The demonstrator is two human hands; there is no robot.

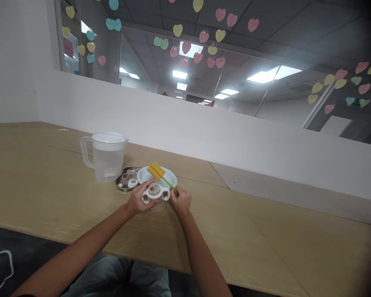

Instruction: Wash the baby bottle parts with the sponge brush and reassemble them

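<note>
The left hand (138, 201) was closed around a small clear cup (155, 197) with a white two-handled collar, gripping it by the left handle and side and holding it just above the bench (266, 243), close to the near edge. The right hand (179, 202) was shut on the thin green handle of a bottle brush (160, 175) — its yellow sponge head pointed up and away from the person, over a white plate (170, 180). The two hands sat just beside each other, the right one touching or nearly touching the cup's right handle; which of the two could not be told.

The plate lay directly behind the cup. To its left, touching or overlapping it, was a round metal dish (123, 182) with a few small pieces in it, too small to make out. Behind and left of that dish stood a translucent plastic pitcher (106, 156) with a lid, its handle turned to the left, holding clear water.

Both forearms reached in from the bottom of the view — bare, over a lap in grey trousers. Beyond the bench ran a low white wall, and above it glass panes stuck with paper hearts (204, 36) in pink, yellow and teal.
</note>
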